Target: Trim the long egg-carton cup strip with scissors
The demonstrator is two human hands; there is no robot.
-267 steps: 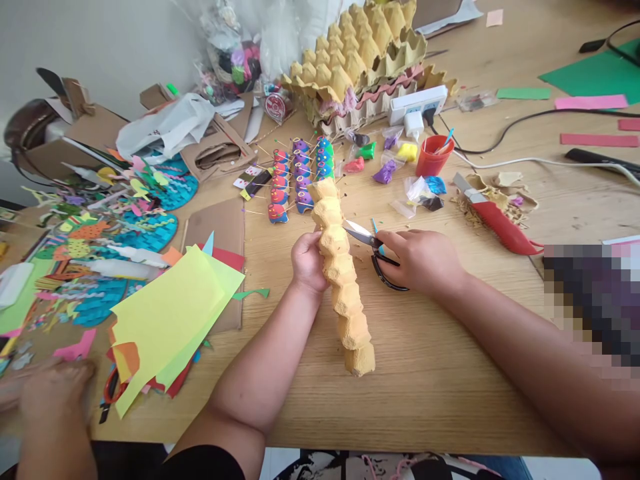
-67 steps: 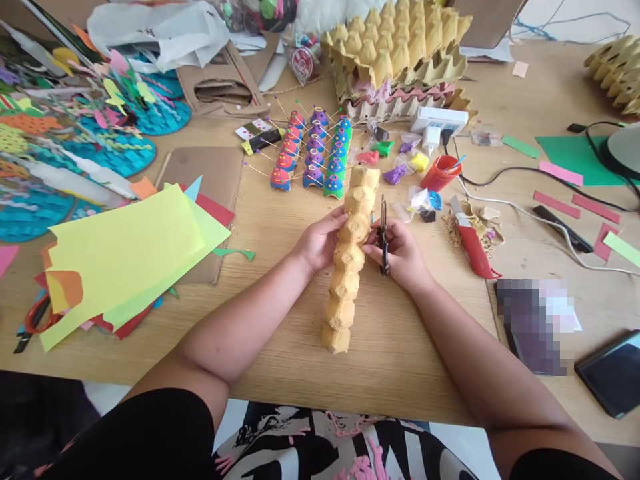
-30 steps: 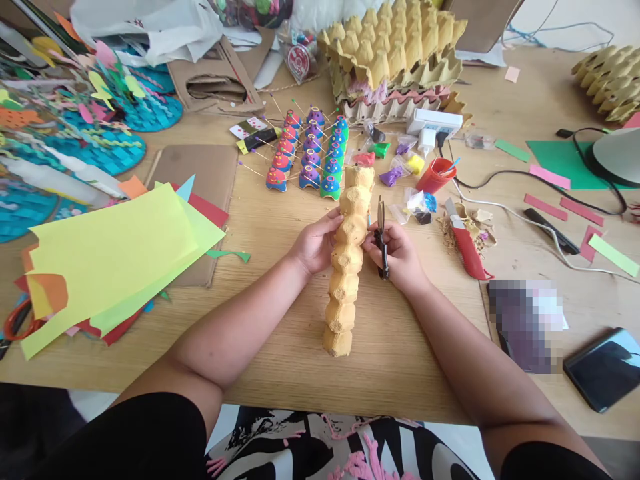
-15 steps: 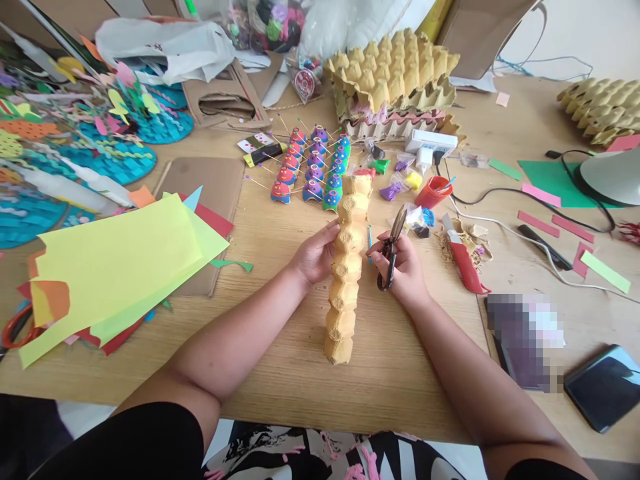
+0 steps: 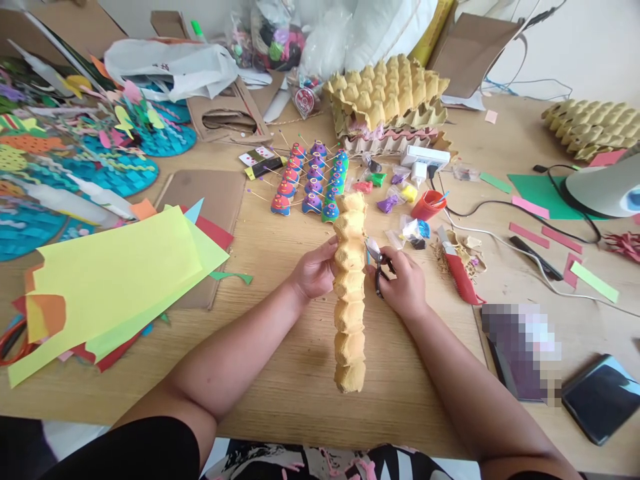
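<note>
A long strip of yellow egg carton (image 5: pixel 349 317) stands lengthwise before me, its bumps facing sideways. My left hand (image 5: pixel 316 270) grips it from the left near the middle, with the fingers partly hidden behind it. In my right hand (image 5: pixel 404 283) is a pair of dark-handled scissors (image 5: pixel 381 267), their blades pointing up and left at the strip's right edge. Whether the blades touch the carton I cannot tell. Beyond the strip stand painted egg-carton caterpillars in red (image 5: pixel 286 189), purple (image 5: pixel 313 185) and green (image 5: pixel 336 183), with pins stuck in them.
Coloured paper (image 5: pixel 120 273) lies on cardboard at the left. Stacked egg trays (image 5: pixel 385 93) stand at the back. To the right are a red cup (image 5: pixel 429 205), a red-handled knife (image 5: pixel 460 273), a power strip (image 5: pixel 425 157), cables and a dark phone (image 5: pixel 603 399).
The scissors have swung from pointing upright to pointing left at the strip's edge. The carton strip has turned a little, its near end shifting right. The camera view has tilted up slightly.
</note>
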